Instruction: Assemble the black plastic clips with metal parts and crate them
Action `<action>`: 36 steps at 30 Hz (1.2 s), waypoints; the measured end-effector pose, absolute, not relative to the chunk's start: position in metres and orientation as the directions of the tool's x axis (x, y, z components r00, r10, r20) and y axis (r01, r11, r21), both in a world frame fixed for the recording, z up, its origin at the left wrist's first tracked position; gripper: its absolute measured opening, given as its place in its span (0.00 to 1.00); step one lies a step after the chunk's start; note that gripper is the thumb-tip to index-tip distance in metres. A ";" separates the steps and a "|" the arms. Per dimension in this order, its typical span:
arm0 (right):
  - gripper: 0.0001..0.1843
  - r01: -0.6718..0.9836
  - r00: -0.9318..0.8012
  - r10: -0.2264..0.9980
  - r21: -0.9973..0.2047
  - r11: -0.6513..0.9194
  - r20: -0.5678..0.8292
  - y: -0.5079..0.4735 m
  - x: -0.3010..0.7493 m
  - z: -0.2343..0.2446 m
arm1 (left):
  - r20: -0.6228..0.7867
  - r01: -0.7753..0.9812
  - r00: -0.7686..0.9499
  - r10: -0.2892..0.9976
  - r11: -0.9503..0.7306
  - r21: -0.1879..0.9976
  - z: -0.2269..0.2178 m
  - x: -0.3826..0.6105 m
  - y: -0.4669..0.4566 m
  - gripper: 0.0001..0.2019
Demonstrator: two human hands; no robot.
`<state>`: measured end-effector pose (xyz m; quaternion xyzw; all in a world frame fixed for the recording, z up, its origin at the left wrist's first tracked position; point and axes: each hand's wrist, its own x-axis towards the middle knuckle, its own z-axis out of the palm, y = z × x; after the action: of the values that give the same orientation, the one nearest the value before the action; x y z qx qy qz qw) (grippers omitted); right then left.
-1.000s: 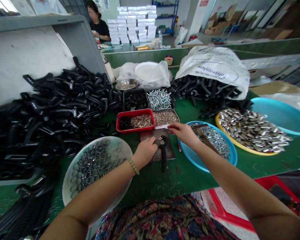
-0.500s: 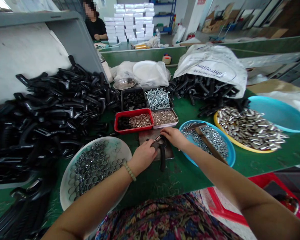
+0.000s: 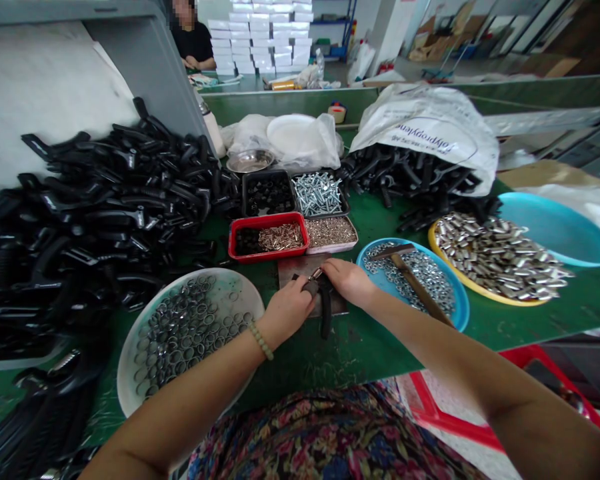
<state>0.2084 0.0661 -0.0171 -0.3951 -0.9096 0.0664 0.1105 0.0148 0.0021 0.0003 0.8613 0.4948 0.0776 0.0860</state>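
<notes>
My left hand (image 3: pixel 287 308) is closed round the head of a black plastic handle (image 3: pixel 325 317) that lies on a small metal plate (image 3: pixel 293 267) on the green table. My right hand (image 3: pixel 347 280) pinches at the same head from the right, and a small silver part (image 3: pixel 316 273) shows between the two hands. The handle's stem points toward me.
A white bowl of metal rings (image 3: pixel 187 330) sits left. A blue bowl of nuts (image 3: pixel 420 277) holds a hammer (image 3: pixel 413 277). Behind lie trays of screws (image 3: pixel 319 193) and pins (image 3: pixel 280 237), heaps of black handles (image 3: pixel 100 207), a yellow bowl of sleeves (image 3: pixel 500 257). A person (image 3: pixel 193 40) works far back.
My right hand came back from the tray of small parts to the handle's head, where it now pinches beside my left hand. The view shifted slightly.
</notes>
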 end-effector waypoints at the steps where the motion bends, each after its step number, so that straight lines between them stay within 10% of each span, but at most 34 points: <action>1: 0.14 0.696 -0.673 0.724 -0.202 0.689 0.151 0.065 0.208 -0.018 | 0.047 0.839 0.499 0.865 -0.496 0.223 0.000 0.015 0.002 0.10; 9: 0.21 0.743 -0.442 0.882 -0.482 0.464 0.167 0.057 0.228 -0.006 | -0.002 0.856 0.483 0.875 -0.472 0.211 0.000 0.015 0.001 0.13; 18: 0.20 0.990 0.057 0.997 0.130 -0.051 -0.048 0.009 0.345 0.010 | -0.026 0.845 0.492 0.870 -0.470 0.254 -0.002 0.012 0.001 0.16; 26: 0.23 0.867 -0.193 0.980 -0.475 0.152 -0.039 -0.010 0.245 0.042 | -0.023 0.859 0.469 0.883 -0.450 0.244 -0.002 0.014 0.001 0.14; 36: 0.26 0.845 -0.214 0.977 -0.503 0.180 -0.010 -0.008 0.228 0.048 | -0.009 0.851 0.478 0.879 -0.460 0.256 -0.001 0.014 0.001 0.12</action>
<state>0.2275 -0.0079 0.0477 -0.6061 -0.7514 0.2060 0.1598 0.0137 0.0007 -0.0013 0.8520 0.5073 0.0619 0.1132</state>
